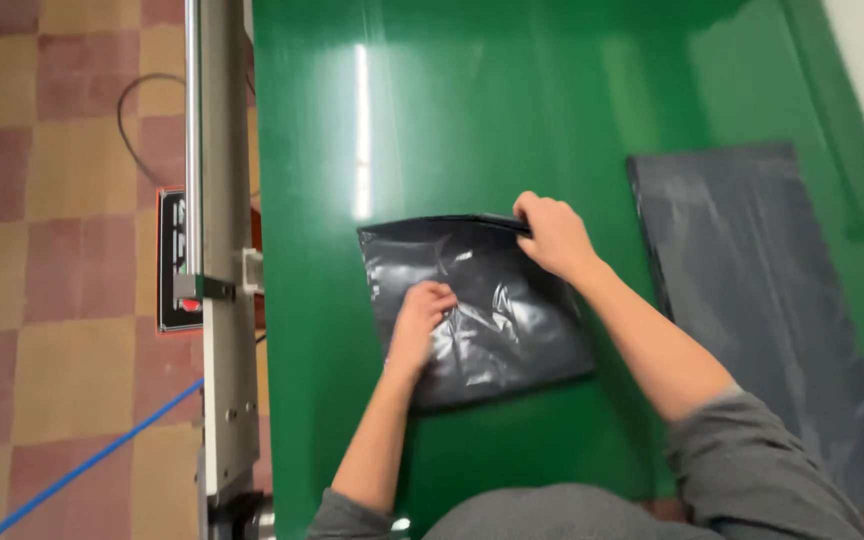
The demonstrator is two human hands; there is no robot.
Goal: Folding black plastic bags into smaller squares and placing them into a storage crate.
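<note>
A shiny black plastic bag lies flat on the green belt surface, filled and slightly puffed. My left hand rests on the bag's middle with fingers curled, pressing it down. My right hand pinches the bag's far top edge near its right corner, where the flap is folded over. Both grey sleeves are pushed up my forearms.
A stack of flat dark grey bags lies on the belt to the right. A metal side rail with a black and red control box runs along the left edge. Blue cable and black cable cross the tiled floor.
</note>
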